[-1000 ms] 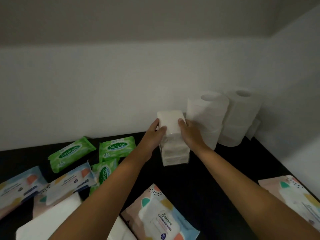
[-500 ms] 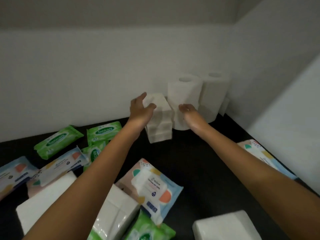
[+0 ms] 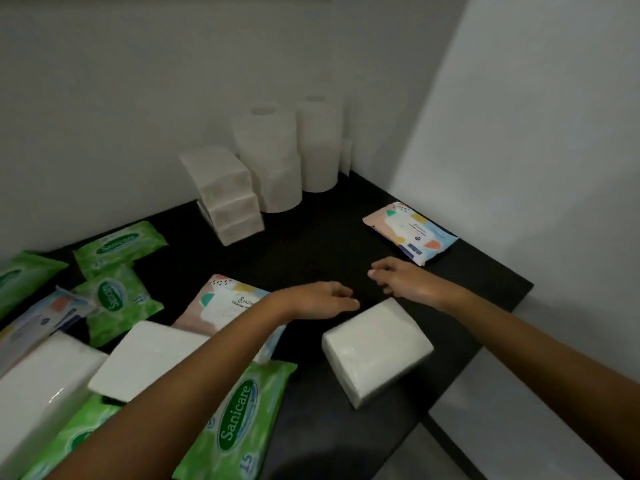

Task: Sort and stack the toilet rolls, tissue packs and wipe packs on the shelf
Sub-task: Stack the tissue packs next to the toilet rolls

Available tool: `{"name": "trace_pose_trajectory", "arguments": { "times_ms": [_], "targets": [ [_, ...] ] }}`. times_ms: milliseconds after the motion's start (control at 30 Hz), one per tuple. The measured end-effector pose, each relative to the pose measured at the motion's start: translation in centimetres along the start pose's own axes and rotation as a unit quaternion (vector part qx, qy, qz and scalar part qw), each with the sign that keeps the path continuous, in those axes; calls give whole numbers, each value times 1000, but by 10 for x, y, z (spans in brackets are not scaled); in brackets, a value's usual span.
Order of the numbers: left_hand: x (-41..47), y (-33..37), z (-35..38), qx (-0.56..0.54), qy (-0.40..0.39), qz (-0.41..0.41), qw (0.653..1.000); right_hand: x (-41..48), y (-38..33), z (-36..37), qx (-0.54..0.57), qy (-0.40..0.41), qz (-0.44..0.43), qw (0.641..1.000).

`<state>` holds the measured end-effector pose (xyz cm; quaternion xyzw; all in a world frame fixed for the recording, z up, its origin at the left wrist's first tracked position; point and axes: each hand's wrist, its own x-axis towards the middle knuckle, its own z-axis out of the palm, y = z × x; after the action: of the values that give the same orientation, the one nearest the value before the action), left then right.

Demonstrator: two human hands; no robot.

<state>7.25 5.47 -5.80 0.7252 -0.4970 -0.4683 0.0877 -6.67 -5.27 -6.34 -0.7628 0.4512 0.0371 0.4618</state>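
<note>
White tissue pack (image 3: 376, 348) is being hovered over by both hands on the black shelf (image 3: 311, 244). Left hand (image 3: 317, 299) and right hand (image 3: 405, 280) are being held open, apart, nothing gripped.

On the shelf (image 3: 311, 244), the tissue stack (image 3: 227, 195) stands left of the toilet rolls (image 3: 287, 157), with wipe packs (image 3: 117, 271) farther left.

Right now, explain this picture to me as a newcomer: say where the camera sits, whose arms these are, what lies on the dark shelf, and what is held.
The camera is worn on a person's head, looking down. The left hand and right hand hover open, holding nothing. On the black shelf sit white toilet rolls in the corner, a stack of white tissue packs beside them, a loose white tissue pack under the hands, green wipe packs and pastel patterned wipe packs.
</note>
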Motion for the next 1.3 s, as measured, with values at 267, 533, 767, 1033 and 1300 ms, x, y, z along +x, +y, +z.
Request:
{"name": "trace_pose_trajectory", "arguments": {
  "times_ms": [267, 533, 767, 1033, 1300],
  "targets": [
    [4, 2, 35, 51, -6, 6, 999, -41, 39, 13, -2, -27, 49, 998],
    [3, -7, 45, 50, 28, 13, 998, -50, 44, 18, 5, -32, 70, 997],
    [-5, -18, 43, -114, 65, 38, 991, -35, 34, 12, 70, -28, 39, 996],
    [-16, -26, 18, -360, 219, 37, 906, -12, -42, -10, 16, 38, -124, 991],
    [-45, -77, -28, -516, 387, -15, 764, 40, -136, 70, 144, 49, -222, 963]
  ]
}}
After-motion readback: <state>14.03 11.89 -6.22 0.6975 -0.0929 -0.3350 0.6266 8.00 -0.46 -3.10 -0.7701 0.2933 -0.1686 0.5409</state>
